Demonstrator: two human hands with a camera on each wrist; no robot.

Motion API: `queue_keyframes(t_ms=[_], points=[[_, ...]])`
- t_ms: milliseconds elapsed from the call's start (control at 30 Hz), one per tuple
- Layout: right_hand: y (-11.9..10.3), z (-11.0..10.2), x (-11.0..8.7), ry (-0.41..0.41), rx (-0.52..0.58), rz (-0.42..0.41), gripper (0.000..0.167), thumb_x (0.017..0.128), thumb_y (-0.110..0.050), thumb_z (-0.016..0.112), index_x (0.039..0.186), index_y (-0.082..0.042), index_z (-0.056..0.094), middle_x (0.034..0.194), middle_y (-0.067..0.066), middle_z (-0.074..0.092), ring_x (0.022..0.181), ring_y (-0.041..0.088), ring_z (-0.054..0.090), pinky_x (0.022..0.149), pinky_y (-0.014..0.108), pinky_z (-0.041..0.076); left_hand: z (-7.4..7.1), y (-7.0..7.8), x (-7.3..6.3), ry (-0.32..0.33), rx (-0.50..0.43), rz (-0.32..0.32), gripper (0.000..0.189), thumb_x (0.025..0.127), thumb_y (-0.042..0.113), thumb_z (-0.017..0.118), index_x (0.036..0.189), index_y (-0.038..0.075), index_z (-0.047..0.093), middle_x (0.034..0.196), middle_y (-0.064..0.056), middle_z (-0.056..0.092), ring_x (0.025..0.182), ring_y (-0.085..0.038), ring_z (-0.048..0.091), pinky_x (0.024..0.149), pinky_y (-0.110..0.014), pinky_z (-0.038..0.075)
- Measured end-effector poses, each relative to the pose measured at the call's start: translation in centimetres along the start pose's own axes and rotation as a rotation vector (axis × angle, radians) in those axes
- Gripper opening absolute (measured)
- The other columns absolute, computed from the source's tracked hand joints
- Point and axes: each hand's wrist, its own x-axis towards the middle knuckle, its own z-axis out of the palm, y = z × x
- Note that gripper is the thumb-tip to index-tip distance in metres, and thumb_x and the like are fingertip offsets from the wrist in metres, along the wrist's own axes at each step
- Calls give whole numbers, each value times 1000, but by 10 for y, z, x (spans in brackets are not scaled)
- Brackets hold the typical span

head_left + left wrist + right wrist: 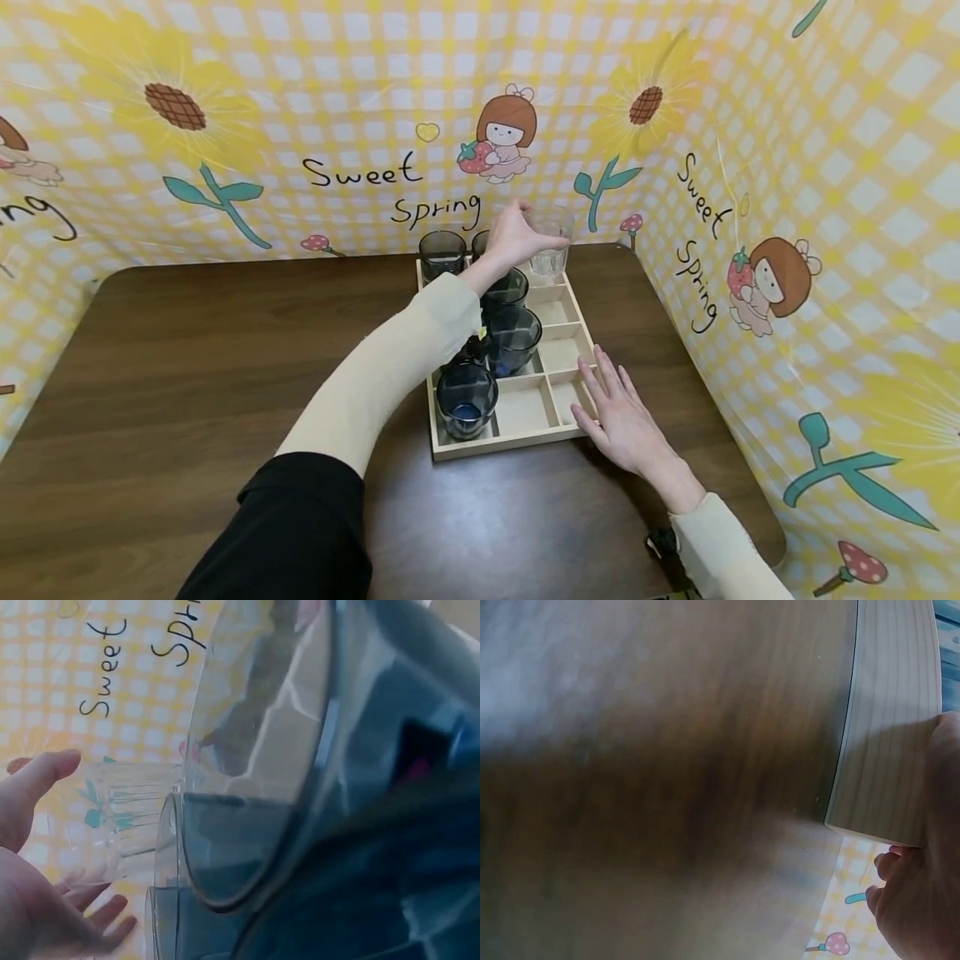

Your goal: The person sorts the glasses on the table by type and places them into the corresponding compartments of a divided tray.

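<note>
At the back right of a light wooden tray with compartments (pixel 525 404), my left hand (pixel 513 239) holds a clear ribbed glass (pixel 551 254) near its rim. In the left wrist view, thumb and fingers lie on opposite sides of that clear glass (pixel 131 817). Dark tinted glasses stand in the tray's left and middle columns, among them a front left glass (pixel 467 402) and a middle glass (pixel 514 340). My right hand (pixel 618 421) rests with fingers spread on the tray's front right corner; the right wrist view shows it against the tray's wooden side (pixel 889 750).
The tray sits on a dark brown wooden table (pixel 225 358). A yellow checked cloth (pixel 360 100) with flowers and cartoon figures rises behind the table and along its right side. My left forearm crosses over the tray's left edge and hides some of the glasses.
</note>
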Motion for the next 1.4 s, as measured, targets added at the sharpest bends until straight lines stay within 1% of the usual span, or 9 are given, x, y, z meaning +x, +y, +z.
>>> queue_keyframes(t_ms=[133,233,300,333,533,633,867,1100,1400], points=[[1,1,0,10,6,-1,74,112,-35,57,172,-1,29,183,27,16,170,43,20,135,67,21,22,-43,65,8,178,-46,115,59,76,99,148,17,56,119,0,72,110,-20,68,93,-38,56],[1,2,0,29,11,-8,74,112,-35,57,172,-1,30,182,28,17,170,44,22,134,68,22,30,-54,87,-2,291,-49,105,57,79,97,134,20,59,118,4,71,107,-18,66,90,-39,51],[2,3,0,41,13,-12,74,112,-35,57,172,0,31,182,28,18,169,44,23,133,69,23,30,-48,85,-24,340,-43,93,62,74,98,127,19,58,114,4,70,102,-19,65,88,-39,50],[1,3,0,45,18,-13,74,112,-35,58,172,-1,31,182,28,18,169,45,23,133,69,23,26,-37,77,-47,364,-64,87,66,69,97,126,20,57,114,3,69,104,-19,64,90,-40,50],[1,4,0,43,30,-13,74,112,-36,57,172,-2,31,183,27,16,169,45,23,133,69,22,13,-9,48,-126,407,-65,77,78,55,95,129,15,54,115,0,66,117,-25,60,115,-52,42],[1,4,0,41,30,-14,74,112,-36,58,172,-2,31,183,27,16,169,45,23,133,69,22,12,-8,38,-116,436,-46,74,79,53,94,128,15,53,111,-1,64,123,-27,57,120,-56,36],[3,2,-1,8,36,13,76,112,-38,58,173,-4,28,184,24,12,171,41,19,136,67,20,-1,13,-2,-103,528,30,81,86,47,93,147,11,52,138,-9,63,152,-38,41,129,-67,29],[5,3,1,-9,16,18,77,113,-40,57,174,-4,27,185,23,9,172,38,18,137,65,19,-3,8,0,-99,573,113,84,85,52,93,149,12,56,148,-8,62,154,-35,39,132,-69,25],[4,2,-1,14,24,9,76,112,-37,59,173,-3,29,184,25,13,171,41,21,135,66,21,-2,3,3,-182,614,192,87,88,49,91,158,10,55,159,-8,60,152,-33,41,133,-75,15]])
